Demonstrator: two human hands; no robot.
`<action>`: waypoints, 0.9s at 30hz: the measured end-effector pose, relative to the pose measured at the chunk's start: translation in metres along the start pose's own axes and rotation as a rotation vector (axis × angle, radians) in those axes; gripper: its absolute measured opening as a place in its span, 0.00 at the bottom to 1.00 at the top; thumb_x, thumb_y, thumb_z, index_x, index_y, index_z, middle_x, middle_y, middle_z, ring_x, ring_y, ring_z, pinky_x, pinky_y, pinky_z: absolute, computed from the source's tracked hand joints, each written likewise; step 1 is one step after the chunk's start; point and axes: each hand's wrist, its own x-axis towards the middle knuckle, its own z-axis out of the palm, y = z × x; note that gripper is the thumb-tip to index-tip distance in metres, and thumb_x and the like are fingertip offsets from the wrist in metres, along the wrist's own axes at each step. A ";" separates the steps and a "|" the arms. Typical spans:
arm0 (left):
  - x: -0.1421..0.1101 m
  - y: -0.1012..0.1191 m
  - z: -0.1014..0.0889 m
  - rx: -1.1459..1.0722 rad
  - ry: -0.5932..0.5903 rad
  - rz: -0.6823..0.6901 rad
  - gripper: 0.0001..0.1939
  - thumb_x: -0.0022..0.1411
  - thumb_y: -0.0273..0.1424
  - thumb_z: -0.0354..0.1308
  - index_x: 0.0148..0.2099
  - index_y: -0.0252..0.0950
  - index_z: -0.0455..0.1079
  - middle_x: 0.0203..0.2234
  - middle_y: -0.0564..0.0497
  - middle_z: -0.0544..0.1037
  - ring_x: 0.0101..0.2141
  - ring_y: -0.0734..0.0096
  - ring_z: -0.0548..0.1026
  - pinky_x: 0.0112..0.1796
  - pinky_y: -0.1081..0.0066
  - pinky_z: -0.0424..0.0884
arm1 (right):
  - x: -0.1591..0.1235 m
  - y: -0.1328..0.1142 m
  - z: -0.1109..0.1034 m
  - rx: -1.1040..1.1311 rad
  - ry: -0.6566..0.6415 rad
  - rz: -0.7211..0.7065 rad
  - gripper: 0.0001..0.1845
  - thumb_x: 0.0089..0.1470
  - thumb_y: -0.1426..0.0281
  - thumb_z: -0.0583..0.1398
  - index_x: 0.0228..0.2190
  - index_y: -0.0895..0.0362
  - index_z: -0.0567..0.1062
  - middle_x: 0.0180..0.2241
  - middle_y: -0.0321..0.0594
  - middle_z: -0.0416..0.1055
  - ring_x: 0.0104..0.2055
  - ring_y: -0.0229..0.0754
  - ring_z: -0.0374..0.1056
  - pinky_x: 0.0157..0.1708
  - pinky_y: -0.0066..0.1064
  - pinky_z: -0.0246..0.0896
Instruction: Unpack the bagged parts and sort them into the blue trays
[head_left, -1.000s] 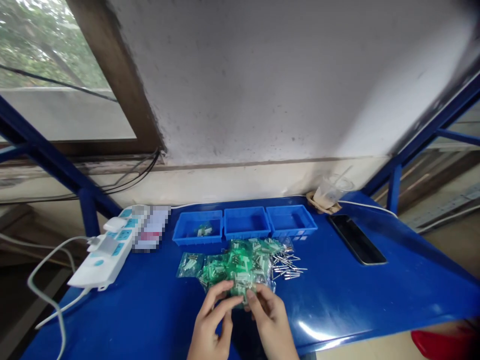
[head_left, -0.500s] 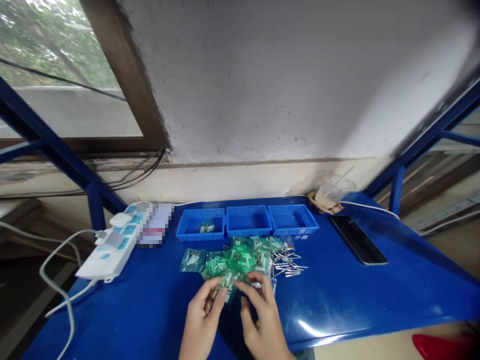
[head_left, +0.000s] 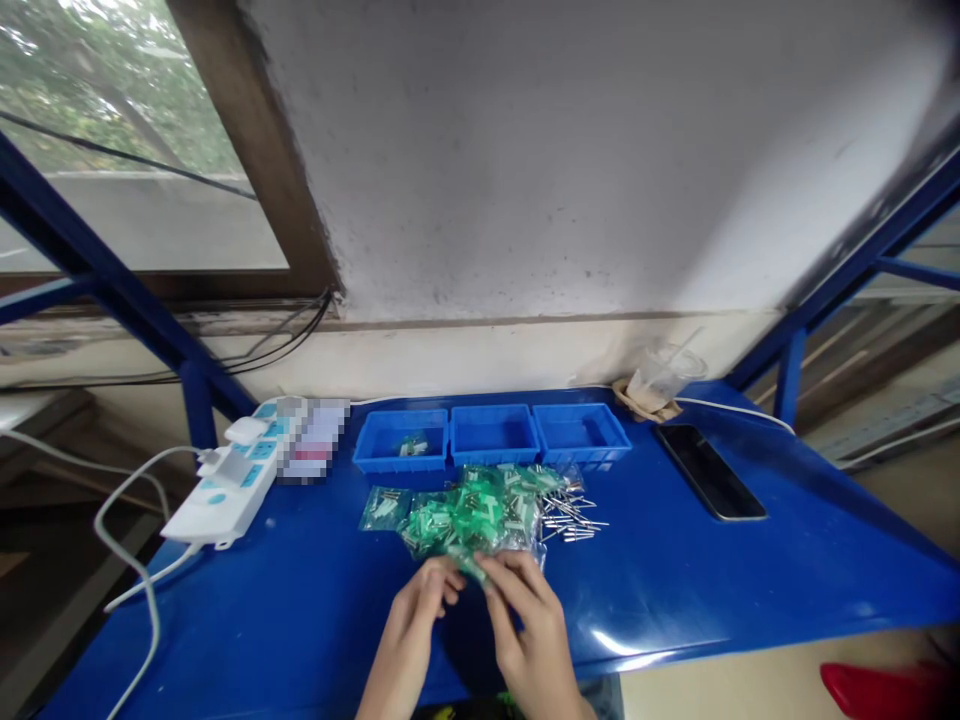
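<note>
My right hand [head_left: 525, 610] pinches a small clear plastic bag [head_left: 466, 565] with pale pieces inside, held just in front of the pile. My left hand [head_left: 424, 605] is beside the bag's left end, fingers curled inward; whether they grip its edge is hidden. Beyond both hands lies a heap of greenish plastic bags [head_left: 480, 505] holding white plugs and metal parts. One flat bag [head_left: 386, 508] lies at the heap's left. Loose metal pins [head_left: 574, 518] are spread at its right.
Three blue bins stand behind the heap; the left bin [head_left: 364, 455] contains a small bag. A white power strip [head_left: 225, 490] with cables lies left. At right are a black phone [head_left: 709, 472] and a plastic cup [head_left: 660, 380] in a cardboard holder.
The small bag, earlier spread flat between both hands, is now tilted and narrower in my right fingers. My left fingers have curled and drawn slightly back. The view has shifted slightly.
</note>
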 end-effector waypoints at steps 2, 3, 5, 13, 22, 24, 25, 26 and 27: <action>0.001 -0.003 0.000 -0.123 0.046 -0.128 0.26 0.63 0.49 0.44 0.40 0.33 0.73 0.27 0.47 0.74 0.30 0.66 0.71 0.33 0.69 0.70 | -0.003 0.002 0.001 -0.105 -0.044 -0.130 0.24 0.55 0.79 0.50 0.50 0.49 0.70 0.44 0.45 0.65 0.46 0.41 0.65 0.42 0.30 0.64; 0.002 -0.004 -0.001 -0.151 0.057 -0.159 0.26 0.61 0.50 0.47 0.42 0.33 0.72 0.26 0.48 0.73 0.28 0.67 0.70 0.31 0.70 0.69 | -0.004 0.002 0.002 -0.139 -0.058 -0.160 0.25 0.54 0.81 0.50 0.50 0.48 0.70 0.46 0.46 0.63 0.48 0.42 0.64 0.43 0.30 0.64; 0.005 -0.004 -0.004 -0.130 0.053 -0.141 0.24 0.59 0.47 0.53 0.48 0.34 0.70 0.27 0.50 0.73 0.28 0.68 0.70 0.30 0.72 0.69 | -0.003 0.000 0.005 -0.162 -0.047 -0.153 0.25 0.53 0.81 0.50 0.49 0.49 0.71 0.49 0.46 0.61 0.51 0.43 0.62 0.45 0.31 0.64; 0.002 -0.004 -0.012 0.382 0.125 0.454 0.13 0.62 0.31 0.51 0.45 0.45 0.74 0.45 0.46 0.71 0.43 0.63 0.74 0.41 0.70 0.73 | 0.011 -0.012 0.013 0.365 0.016 0.452 0.18 0.54 0.57 0.57 0.37 0.57 0.76 0.30 0.41 0.70 0.31 0.40 0.68 0.29 0.28 0.66; 0.016 -0.014 -0.030 0.570 0.353 0.349 0.14 0.63 0.37 0.50 0.49 0.42 0.69 0.48 0.45 0.68 0.49 0.59 0.68 0.46 0.62 0.69 | 0.069 -0.033 -0.011 0.083 0.390 -0.005 0.08 0.55 0.68 0.57 0.37 0.56 0.75 0.32 0.41 0.70 0.31 0.39 0.66 0.28 0.30 0.63; 0.031 -0.013 -0.044 0.670 0.434 0.274 0.17 0.63 0.41 0.49 0.48 0.39 0.69 0.46 0.44 0.69 0.48 0.55 0.67 0.47 0.57 0.66 | 0.094 -0.040 -0.014 -0.033 0.549 -0.242 0.11 0.55 0.73 0.56 0.41 0.53 0.74 0.37 0.42 0.69 0.37 0.41 0.67 0.32 0.32 0.65; 0.039 -0.012 -0.050 0.748 0.469 0.226 0.19 0.62 0.43 0.48 0.47 0.38 0.69 0.45 0.43 0.70 0.47 0.53 0.67 0.46 0.54 0.65 | 0.106 -0.042 -0.012 -0.088 0.560 -0.318 0.14 0.55 0.74 0.55 0.44 0.52 0.73 0.40 0.43 0.68 0.40 0.41 0.67 0.35 0.33 0.66; 0.047 -0.011 -0.056 0.832 0.495 0.149 0.20 0.62 0.44 0.47 0.48 0.38 0.69 0.46 0.42 0.70 0.47 0.50 0.66 0.45 0.52 0.64 | 0.117 -0.043 -0.009 -0.145 0.505 -0.375 0.16 0.56 0.76 0.55 0.45 0.51 0.72 0.42 0.43 0.67 0.42 0.42 0.66 0.39 0.35 0.66; 0.054 -0.010 -0.061 0.905 0.505 0.087 0.21 0.62 0.44 0.46 0.50 0.37 0.68 0.47 0.41 0.70 0.47 0.48 0.66 0.43 0.50 0.64 | 0.126 -0.042 -0.005 -0.218 0.392 -0.406 0.18 0.56 0.76 0.54 0.47 0.51 0.71 0.44 0.44 0.67 0.45 0.43 0.65 0.42 0.38 0.65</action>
